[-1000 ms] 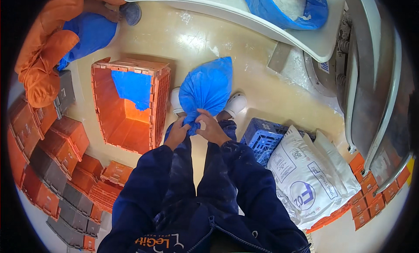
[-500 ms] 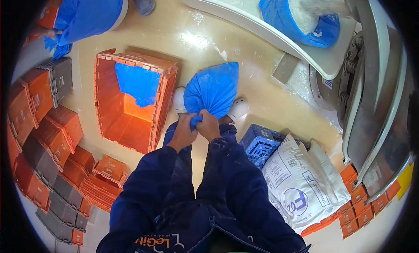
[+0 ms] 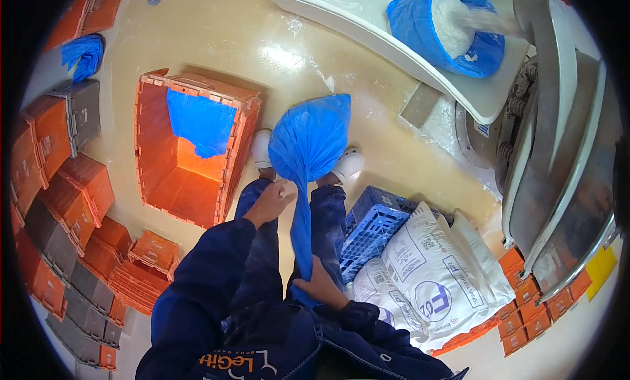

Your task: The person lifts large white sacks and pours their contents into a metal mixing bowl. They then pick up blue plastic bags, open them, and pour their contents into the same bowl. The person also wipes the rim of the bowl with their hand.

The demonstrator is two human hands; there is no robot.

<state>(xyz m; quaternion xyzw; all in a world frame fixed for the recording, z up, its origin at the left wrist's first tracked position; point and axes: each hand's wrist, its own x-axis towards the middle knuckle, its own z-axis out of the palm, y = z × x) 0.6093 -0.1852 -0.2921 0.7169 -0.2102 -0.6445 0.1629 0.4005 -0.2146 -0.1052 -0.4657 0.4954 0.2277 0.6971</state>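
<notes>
A full blue plastic bag point(image 3: 308, 140) stands on the floor between my white shoes. Its long gathered neck stretches up toward my body. Low down near my waist, my right hand point(image 3: 321, 285) is closed around the upper part of that neck and draws it out taut. My left hand point(image 3: 269, 203) is just left of the neck, below the bag's bulge, with its fingers apart and holding nothing. Left of the bag, an orange crate point(image 3: 190, 203) stands with blue plastic over its far inner side.
Orange and grey crates point(image 3: 82, 183) are stacked along the left. To the right, white printed sacks point(image 3: 433, 295) lie beside a blue plastic crate point(image 3: 374, 222). A white table point(image 3: 367, 25) at the top bears an open blue bag point(image 3: 479, 58) receiving white powder beside a metal machine point(image 3: 564, 117).
My right hand has pulled the bag's neck back toward my waist, lengthening it. My left hand has let go of the neck. The other person with a blue-covered container has left the upper left.
</notes>
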